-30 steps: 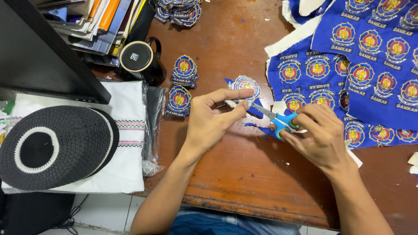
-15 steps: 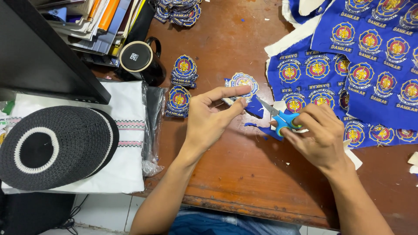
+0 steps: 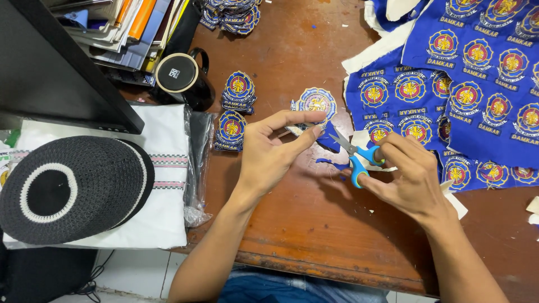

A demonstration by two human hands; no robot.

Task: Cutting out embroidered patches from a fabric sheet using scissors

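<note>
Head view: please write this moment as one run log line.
left hand: holds round patch | right hand: works blue-handled scissors at its edge | wooden table

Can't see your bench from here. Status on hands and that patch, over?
Left hand pinching round embroidered patch. Right hand in blue-handled scissors, blades at patch edge. Blue offcuts beneath on wooden table. Nothing blocking.
</note>
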